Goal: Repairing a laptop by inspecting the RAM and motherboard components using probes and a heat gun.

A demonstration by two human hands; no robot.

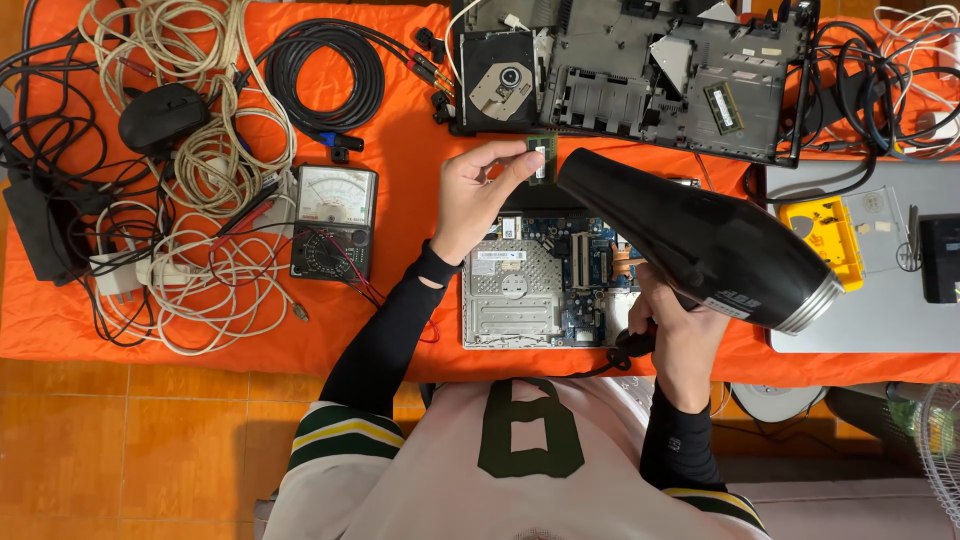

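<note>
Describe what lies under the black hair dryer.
Under the hair dryer: the opened laptop board, partly visible, on orange cloth. Its right portion is covered.

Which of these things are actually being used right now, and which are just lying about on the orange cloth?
In use:
left hand pinching a memory stick
right hand gripping a black hair dryer, nozzle at the stick
open laptop board beneath

Lying about:
meter
mouse
white cables
black cable coil
laptop shell
yellow part

Hidden: hair dryer [705, 240] handle inside my right hand [680, 335]; opened laptop board [545, 280] partly under dryer. Cut off: fan [940, 440] at right edge. Memory module [541, 158] chips too small to tell.
</note>
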